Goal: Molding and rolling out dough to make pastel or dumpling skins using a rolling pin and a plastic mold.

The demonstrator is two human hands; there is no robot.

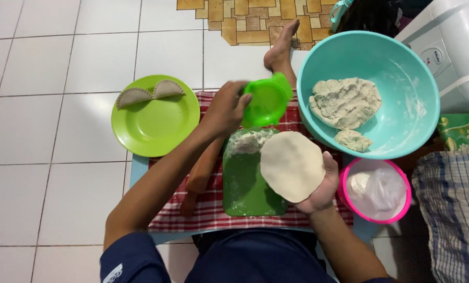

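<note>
Right hand (pixel 322 187), lower centre of frame: palm up, open flat, a thin round disc of pale rolled dough (pixel 292 166) lying across it. Under it, a floured green rectangular cutting board (pixel 247 186) on a red checked cloth (pixel 208 207). Left hand (pixel 225 110), centre: fingers closed on a bright green hinged plastic dumpling press (pixel 268 100). Wooden rolling pin (pixel 202 169) beside board. Upper left: lime-green round plate (pixel 158 128) with two crimped half-moon pastries (pixel 149 93). Upper right: turquoise plastic basin (pixel 402 126) holding lump dough (pixel 344 102).

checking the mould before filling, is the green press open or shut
Open: the green press in the left hand shows its round inner face, halves spread.
</note>
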